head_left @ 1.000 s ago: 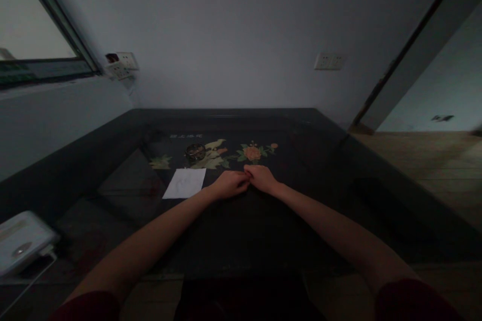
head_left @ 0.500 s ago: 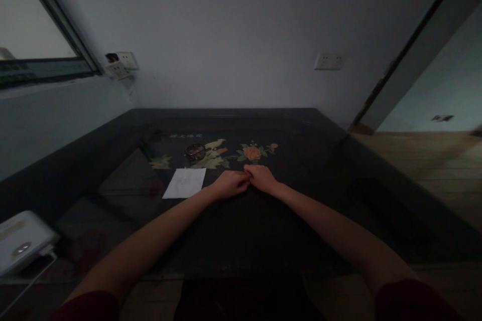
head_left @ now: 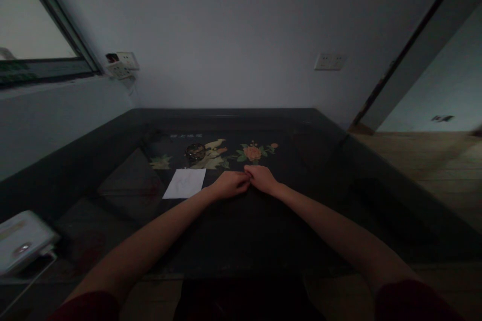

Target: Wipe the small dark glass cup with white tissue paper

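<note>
My left hand and my right hand rest on a dark table, fingertips meeting at the middle. Both are curled with fingers pressed together; whatever lies between them is too small and dark to make out. A white sheet of paper lies flat just left of my left hand. Beyond it sits a small round glass dish on a flower pattern printed on the tabletop.
A white device with a cable sits at the near left edge. Wall sockets hang at the left corner, another socket plate on the back wall. A window is on the left, a doorway and wooden floor on the right.
</note>
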Available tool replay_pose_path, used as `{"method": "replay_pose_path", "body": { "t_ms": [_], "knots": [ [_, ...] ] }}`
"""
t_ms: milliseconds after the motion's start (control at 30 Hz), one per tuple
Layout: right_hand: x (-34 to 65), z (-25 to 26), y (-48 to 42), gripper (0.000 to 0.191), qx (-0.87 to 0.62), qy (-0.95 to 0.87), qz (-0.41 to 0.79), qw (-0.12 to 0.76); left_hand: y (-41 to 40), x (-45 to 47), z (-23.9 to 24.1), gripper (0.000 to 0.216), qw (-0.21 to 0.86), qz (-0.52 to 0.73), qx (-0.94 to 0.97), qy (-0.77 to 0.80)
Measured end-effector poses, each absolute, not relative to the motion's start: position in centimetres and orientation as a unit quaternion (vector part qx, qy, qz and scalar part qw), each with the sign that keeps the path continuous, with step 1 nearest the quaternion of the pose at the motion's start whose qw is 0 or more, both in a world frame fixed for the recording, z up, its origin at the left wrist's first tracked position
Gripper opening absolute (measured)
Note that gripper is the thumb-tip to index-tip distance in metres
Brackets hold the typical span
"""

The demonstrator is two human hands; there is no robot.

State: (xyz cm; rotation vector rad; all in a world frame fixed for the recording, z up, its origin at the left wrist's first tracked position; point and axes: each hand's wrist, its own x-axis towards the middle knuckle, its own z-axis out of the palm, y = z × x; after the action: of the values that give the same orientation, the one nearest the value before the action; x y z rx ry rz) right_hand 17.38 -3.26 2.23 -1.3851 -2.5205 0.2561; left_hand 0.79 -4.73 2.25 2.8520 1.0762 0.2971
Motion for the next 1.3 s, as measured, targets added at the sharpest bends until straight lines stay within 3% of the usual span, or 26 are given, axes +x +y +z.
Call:
{"method": "replay_pose_path", "body": {
  "t_ms": [833,1300],
  "knots": [
    [17.5,1.5,-2.9,0.009,-0.459,-0.864,0.117,0.168,-4.8,0.8,2.5,0.019,0.043,0.092,0.932,0.348],
    [17.2,0.7,-1.2,0.020,-0.438,-0.812,0.210,0.323,-4.7,0.5,2.2,0.019,0.026,0.101,0.937,0.335]
  ]
}}
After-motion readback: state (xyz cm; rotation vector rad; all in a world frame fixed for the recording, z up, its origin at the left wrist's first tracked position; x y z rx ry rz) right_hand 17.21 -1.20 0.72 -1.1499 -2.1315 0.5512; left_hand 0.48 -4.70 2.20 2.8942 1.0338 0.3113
